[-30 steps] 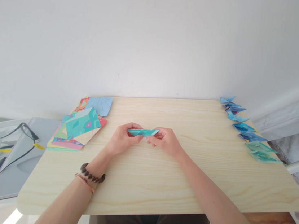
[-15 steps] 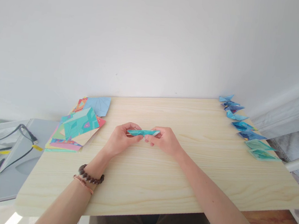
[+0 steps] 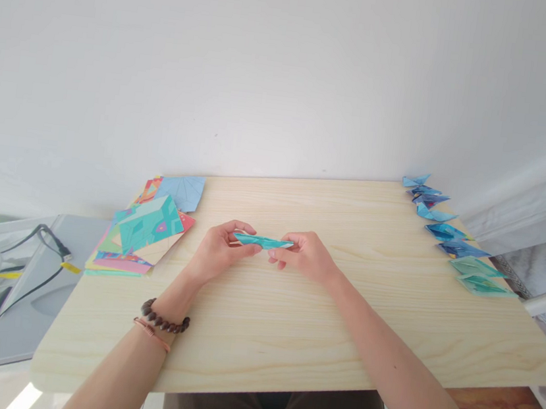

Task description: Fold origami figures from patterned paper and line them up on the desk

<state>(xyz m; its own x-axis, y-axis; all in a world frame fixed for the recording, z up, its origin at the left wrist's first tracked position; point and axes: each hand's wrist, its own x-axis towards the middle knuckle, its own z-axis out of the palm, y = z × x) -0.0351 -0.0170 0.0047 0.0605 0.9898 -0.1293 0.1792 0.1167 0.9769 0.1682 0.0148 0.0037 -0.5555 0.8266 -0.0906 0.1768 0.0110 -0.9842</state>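
Observation:
Between my hands, over the middle of the wooden table [image 3: 267,336], is a narrow folded paper boat [image 3: 264,242] in teal. My left hand [image 3: 219,249] pinches its left end, thumb in front and fingers behind. Its right end is gripped by my right hand [image 3: 307,256], the thumb along the near side. Fingers partly cover both ends. A beaded bracelet [image 3: 164,321] circles my left wrist.
Sheets of patterned paper [image 3: 151,226] lie piled at the table's left. Several folded paper boats [image 3: 449,231] line the right edge. Left of the table, cables [image 3: 23,253] run over a grey surface. A white wall [image 3: 289,74] stands behind.
My right hand has shifted slightly to the right, its thumb sliding along the boat. My left hand stays at the left end. The view has moved very slightly.

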